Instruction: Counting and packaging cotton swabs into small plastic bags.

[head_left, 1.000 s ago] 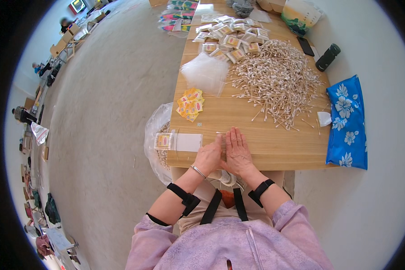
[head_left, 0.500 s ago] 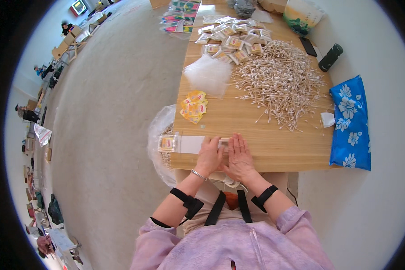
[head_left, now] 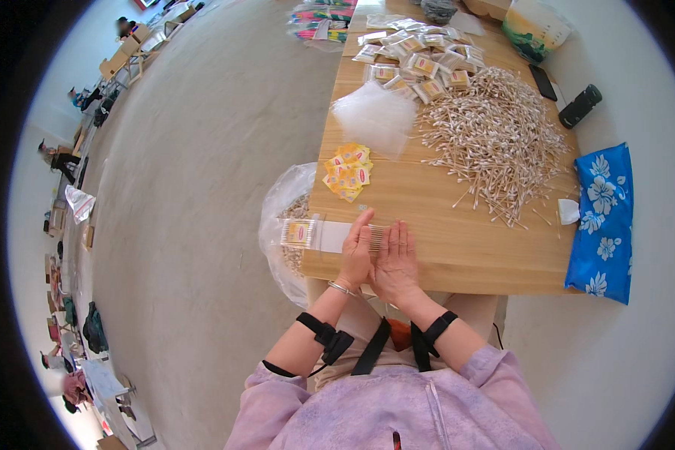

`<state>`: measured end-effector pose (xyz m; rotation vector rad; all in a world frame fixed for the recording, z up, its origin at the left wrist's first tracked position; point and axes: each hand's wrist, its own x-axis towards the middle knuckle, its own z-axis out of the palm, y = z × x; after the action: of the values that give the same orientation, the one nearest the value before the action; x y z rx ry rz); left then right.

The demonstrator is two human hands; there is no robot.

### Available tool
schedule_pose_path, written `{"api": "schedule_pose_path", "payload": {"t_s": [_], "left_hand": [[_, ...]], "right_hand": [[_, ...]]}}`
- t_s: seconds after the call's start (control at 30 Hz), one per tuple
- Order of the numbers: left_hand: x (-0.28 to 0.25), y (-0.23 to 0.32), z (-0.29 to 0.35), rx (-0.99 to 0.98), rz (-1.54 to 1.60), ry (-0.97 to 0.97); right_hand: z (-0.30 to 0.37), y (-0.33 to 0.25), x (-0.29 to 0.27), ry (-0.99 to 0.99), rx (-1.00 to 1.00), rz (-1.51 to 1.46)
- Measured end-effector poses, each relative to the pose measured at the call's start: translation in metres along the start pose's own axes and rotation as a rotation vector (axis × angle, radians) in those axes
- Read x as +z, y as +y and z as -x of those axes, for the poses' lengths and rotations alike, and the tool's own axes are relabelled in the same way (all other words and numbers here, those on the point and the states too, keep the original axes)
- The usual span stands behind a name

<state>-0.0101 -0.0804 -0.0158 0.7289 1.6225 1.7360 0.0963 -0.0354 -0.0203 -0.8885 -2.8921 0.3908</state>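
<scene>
A: Where is the bundle of cotton swabs (head_left: 375, 236)?
B: On the table (head_left: 457, 255), near edge, crosswise; left hand (head_left: 355, 259) and right hand (head_left: 395, 262) touch it, fingers flat, together, unclenched.

A long wooden counter (head_left: 457, 247) carries everything. Across its middle and right spreads a big loose heap of cotton swabs (head_left: 495, 139). Left of the heap lie a crumpled clear plastic bag (head_left: 375, 116) and a small stack of yellow paper labels (head_left: 347, 171). At the far end sit many filled swab packets (head_left: 416, 64). Along the near edge lies a flat clear packet (head_left: 326, 235), apparently partly filled with swabs.
</scene>
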Motion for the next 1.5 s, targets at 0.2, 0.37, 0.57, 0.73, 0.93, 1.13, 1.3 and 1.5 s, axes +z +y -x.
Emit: {"api": "schedule_pose_path", "payload": {"t_s": [0.2,0.37,0.57,0.73,0.93,1.13,1.3,1.5], "left_hand": [[-0.047,0.006,-0.005,-0.026,0.031,0.124],[-0.064,0.012,-0.007,-0.067,0.027,0.062],[-0.061,0.011,-0.011,-0.025,0.115,0.121],[-0.070,0.005,-0.013,-0.030,0.107,0.041],[-0.072,0.018,-0.007,-0.013,-0.127,0.017],[-0.130,0.008,-0.012,0.320,-0.945,0.188],[-0.172,-0.027,-0.024,0.054,-0.641,0.156],[-0.164,-0.034,-0.030,-0.313,0.233,0.075]], "right_hand": [[-0.026,-0.042,0.019,0.062,-0.047,-0.081],[-0.032,-0.058,0.016,-0.009,-0.014,-0.119],[-0.033,-0.059,0.019,0.015,0.021,-0.125],[-0.032,-0.062,0.015,0.011,-0.013,-0.140],[-0.031,-0.064,0.005,-0.083,-0.025,-0.097],[-0.030,-0.066,0.012,-0.009,-0.013,-0.127],[-0.033,-0.082,0.011,-0.003,-0.030,-0.142],[-0.035,-0.086,0.015,-0.036,-0.009,-0.120]]}}
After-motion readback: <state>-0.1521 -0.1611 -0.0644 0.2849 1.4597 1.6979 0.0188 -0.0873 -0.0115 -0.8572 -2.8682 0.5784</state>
